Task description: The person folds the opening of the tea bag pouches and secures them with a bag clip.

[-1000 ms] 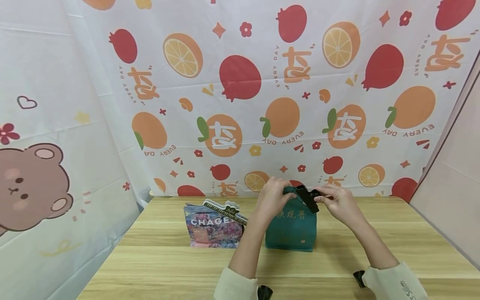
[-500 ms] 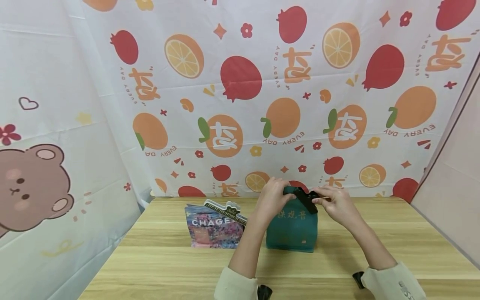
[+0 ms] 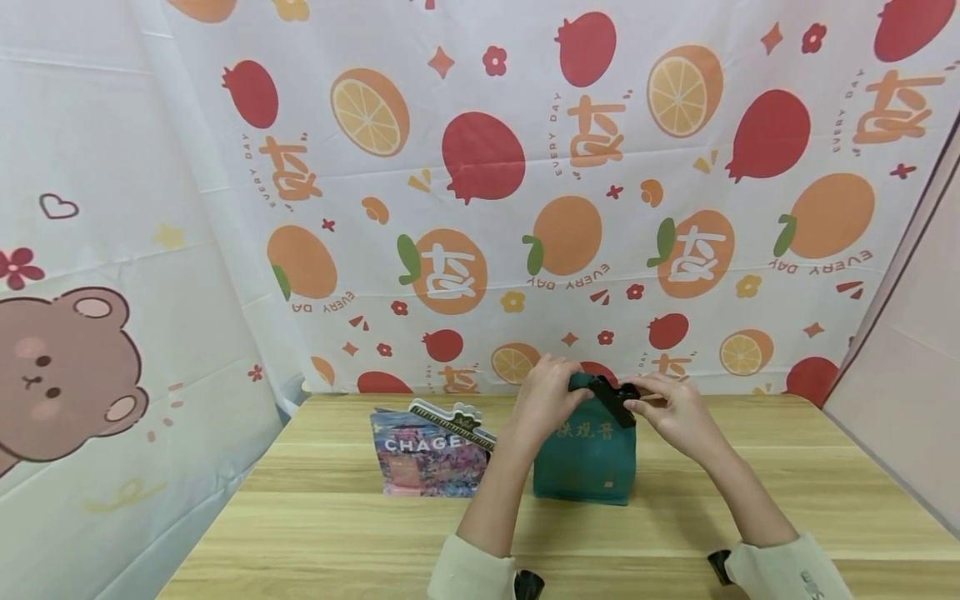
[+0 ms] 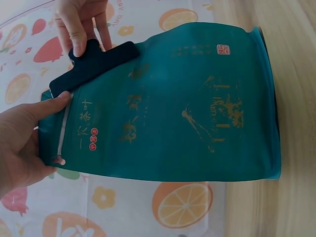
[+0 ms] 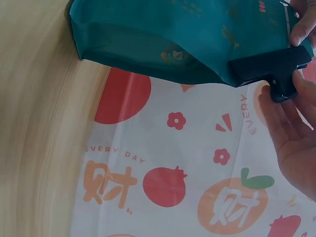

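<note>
A teal tea bag [image 3: 585, 463] with gold lettering stands upright on the wooden table. Its folded top edge is pinched between the thumb and fingers of my left hand [image 3: 546, 393]. My right hand [image 3: 672, 414] grips the handle of a black clip [image 3: 613, 402], which sits slantwise over the bag's top right corner. In the left wrist view the clip's long bar [image 4: 94, 69] lies across the bag's edge, one end close to my left thumb [image 4: 58, 102]. The right wrist view shows my right thumb and fingers on the clip's handle [image 5: 281, 88].
Left of the teal bag stands a colourful pouch [image 3: 423, 467] lettered "CHAGE", with a white-and-black clip [image 3: 453, 423] slanted across its top. Behind the table [image 3: 337, 533] hangs a fruit-printed cloth [image 3: 480, 250]. Another printed cloth [image 3: 172, 333] hangs at the left.
The black clip has moved slightly left and onto the bag's top corner, carried by my right hand. My left hand keeps its hold on the bag's top.
</note>
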Demonstrator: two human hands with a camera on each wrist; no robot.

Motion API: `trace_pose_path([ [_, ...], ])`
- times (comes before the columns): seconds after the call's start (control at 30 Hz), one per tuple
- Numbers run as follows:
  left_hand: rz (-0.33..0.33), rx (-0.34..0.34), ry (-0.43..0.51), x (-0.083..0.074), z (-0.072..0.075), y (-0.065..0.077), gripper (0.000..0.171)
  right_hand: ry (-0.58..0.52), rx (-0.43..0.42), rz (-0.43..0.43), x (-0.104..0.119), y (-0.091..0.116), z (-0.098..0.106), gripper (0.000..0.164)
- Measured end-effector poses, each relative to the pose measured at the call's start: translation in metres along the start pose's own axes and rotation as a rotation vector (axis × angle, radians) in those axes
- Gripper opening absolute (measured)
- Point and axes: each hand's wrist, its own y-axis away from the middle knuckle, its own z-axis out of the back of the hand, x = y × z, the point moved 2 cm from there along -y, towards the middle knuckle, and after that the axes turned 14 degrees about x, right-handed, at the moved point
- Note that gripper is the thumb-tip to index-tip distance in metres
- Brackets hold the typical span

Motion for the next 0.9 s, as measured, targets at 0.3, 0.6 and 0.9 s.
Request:
trace_pose_path([
  [0.3, 0.023, -0.014, -0.124, 0.001, 0.003, 0.003, 0.029, -0.075, 0.075, -0.028, 0.001, -0.002, 0.002, 0.034],
  [0.6, -0.016, -0.013, 0.017, 0.005, 0.011, 0.006, 0.034, -0.067, 0.110, -0.065, 0.000, -0.003, 0.008, 0.036],
  [0.9, 0.048, -0.015, 0.102, 0.034, 0.030, 0.012, 0.035, -0.094, 0.018, -0.085, -0.007, -0.005, 0.035, 0.032],
])
